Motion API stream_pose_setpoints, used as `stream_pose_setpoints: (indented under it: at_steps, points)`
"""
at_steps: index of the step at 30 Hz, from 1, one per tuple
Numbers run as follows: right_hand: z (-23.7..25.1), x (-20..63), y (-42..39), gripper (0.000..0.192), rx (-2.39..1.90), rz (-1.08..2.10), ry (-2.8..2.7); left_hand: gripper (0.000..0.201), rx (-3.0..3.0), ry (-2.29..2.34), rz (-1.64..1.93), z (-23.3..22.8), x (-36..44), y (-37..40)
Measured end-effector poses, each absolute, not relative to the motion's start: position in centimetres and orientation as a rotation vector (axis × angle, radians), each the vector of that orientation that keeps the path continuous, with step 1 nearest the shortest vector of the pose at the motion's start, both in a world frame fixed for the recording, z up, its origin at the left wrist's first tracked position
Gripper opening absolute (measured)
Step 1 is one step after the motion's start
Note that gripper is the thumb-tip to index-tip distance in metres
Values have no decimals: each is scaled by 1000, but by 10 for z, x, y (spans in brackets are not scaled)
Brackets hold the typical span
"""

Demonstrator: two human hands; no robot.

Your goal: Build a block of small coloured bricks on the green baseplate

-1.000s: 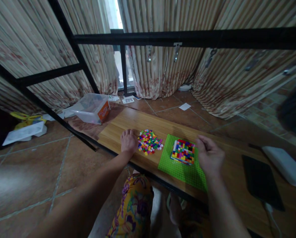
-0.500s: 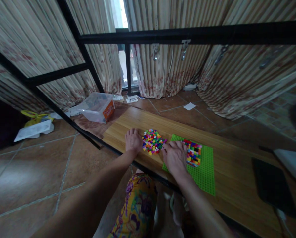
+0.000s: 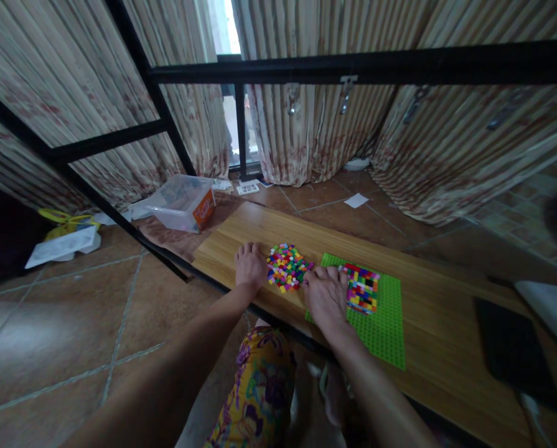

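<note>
A heap of small multicoloured building bricks (image 3: 287, 267) lies on the wooden tabletop in the head view. My left hand (image 3: 251, 266) rests palm down at the heap's left edge, its fingers lying on the wood and holding nothing visible. At the heap's right side is my right hand (image 3: 325, 292), over the left part of a green studded baseplate (image 3: 388, 323). Its thumb and fingers are drawn together at the tips; whatever is between them is too small to make out. Just right of that hand, a block of coloured bricks (image 3: 363, 289) sits on the baseplate, partly hidden by the fingers.
A black tablet-like slab (image 3: 514, 348) with a cable lies at the table's right. Beyond the left end stands a clear plastic box (image 3: 180, 202) with an orange label. A black metal frame (image 3: 306, 70) crosses in front of striped curtains (image 3: 315, 137).
My right hand has shifted slightly left towards the heap, uncovering more of the brick block. My left hand stays nearly still.
</note>
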State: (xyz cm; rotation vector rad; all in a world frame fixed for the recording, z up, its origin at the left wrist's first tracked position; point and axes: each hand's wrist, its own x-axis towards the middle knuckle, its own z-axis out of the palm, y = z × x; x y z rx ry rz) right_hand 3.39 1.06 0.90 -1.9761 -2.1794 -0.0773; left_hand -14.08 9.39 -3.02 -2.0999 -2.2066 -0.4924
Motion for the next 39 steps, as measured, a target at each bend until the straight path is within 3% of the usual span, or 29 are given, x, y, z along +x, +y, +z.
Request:
stream_pose_setpoints:
  at_steps: [13, 21, 29, 39]
  points:
    - [3, 37, 12, 17, -1824, -91, -2122, 32, -2116, -2213, -471, -29, -142, 95]
    - [12, 70, 15, 18, -1520, 349, -1638, 33, -2113, -2198, -483, -31, -142, 95]
    - [15, 128, 13, 27, -1557, 212, -1394, 33, -2108, -2208, -495, -30, -141, 95]
    - [11, 121, 17, 27, -1631, 275, -1554, 33, -2107, -2221, -487, -28, -140, 93]
